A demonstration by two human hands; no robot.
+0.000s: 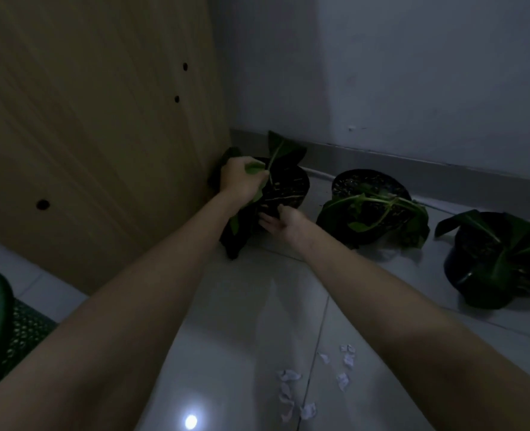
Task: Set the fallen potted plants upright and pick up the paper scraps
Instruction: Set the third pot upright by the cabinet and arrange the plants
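The left hand (241,178) has its fingers closed around the leaves of the first potted plant (283,188), which is in the corner beside the wooden panel (102,135). The right hand (283,222) is open, with its fingers touching the side of the pot. Two other potted plants (372,206) lie tipped on the floor (241,321) to the right. Paper scraps (291,390) lie nearer, between the arms.

Dim tiled floor (241,321), grey wall (413,73), wooden panel (86,119)
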